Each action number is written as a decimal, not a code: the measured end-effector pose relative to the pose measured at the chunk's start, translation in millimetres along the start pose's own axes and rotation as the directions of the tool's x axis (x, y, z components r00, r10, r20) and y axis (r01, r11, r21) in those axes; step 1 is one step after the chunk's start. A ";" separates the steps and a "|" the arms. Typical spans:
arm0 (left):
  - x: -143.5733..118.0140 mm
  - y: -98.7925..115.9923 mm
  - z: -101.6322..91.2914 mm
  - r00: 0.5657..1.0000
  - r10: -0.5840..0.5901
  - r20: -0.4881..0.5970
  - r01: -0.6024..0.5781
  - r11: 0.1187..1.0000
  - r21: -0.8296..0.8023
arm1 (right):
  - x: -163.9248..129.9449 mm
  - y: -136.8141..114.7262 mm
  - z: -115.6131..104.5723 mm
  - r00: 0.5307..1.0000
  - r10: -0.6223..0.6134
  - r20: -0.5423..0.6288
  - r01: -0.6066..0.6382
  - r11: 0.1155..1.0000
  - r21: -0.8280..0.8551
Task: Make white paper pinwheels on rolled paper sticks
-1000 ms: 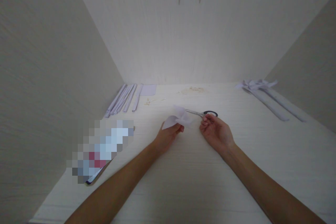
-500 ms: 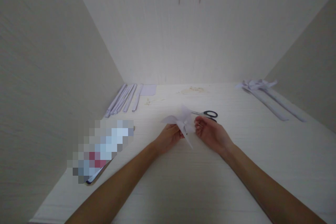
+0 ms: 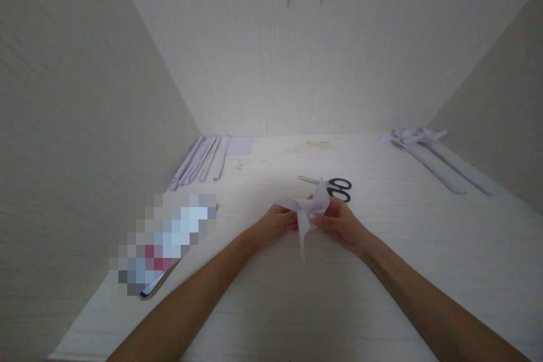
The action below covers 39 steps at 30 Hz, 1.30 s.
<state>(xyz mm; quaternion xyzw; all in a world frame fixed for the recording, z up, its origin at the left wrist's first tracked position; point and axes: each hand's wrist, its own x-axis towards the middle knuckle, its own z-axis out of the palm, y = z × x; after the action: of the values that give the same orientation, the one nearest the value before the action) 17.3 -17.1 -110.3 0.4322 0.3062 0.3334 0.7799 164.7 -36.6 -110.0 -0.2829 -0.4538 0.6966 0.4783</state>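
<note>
Between both hands [image 3: 275, 225], paper pinwheel [image 3: 309, 210] pinched

Folded piece [image 3: 309, 210] thin matt white paper; scissors [image 3: 328, 185] shiny metal blades, black glossy plastic handles; table [image 3: 297, 294] pale matt woodgrain.

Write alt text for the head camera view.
Both hands, left hand and right hand, hold a folded white paper pinwheel above a pale table. Black-handled scissors lie just behind it; paper strips lie far left, more folded paper far right.
</note>
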 end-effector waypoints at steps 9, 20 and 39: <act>5.5 -3.4 -2.9 0.998 0.003 -0.055 -0.004 1.000 -0.014 | 0.6 2.8 -1.8 0.998 -0.052 -0.033 0.046 0.986 -0.162; 4.9 -0.3 4.1 0.995 0.062 -0.082 -0.057 0.996 0.064 | 0.9 3.3 5.1 0.988 0.120 -0.096 -0.107 0.986 0.131; 8.1 -4.9 -1.7 0.998 0.055 -0.027 -0.053 0.995 0.088 | 0.9 5.8 6.1 0.975 0.123 -0.184 -0.107 0.990 0.094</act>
<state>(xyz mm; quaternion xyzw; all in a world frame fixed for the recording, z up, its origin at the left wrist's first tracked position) 22.1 -11.9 -116.9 0.4691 0.3202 0.3470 0.7464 157.0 -38.7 -112.6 -0.3537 -0.3597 0.7113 0.4895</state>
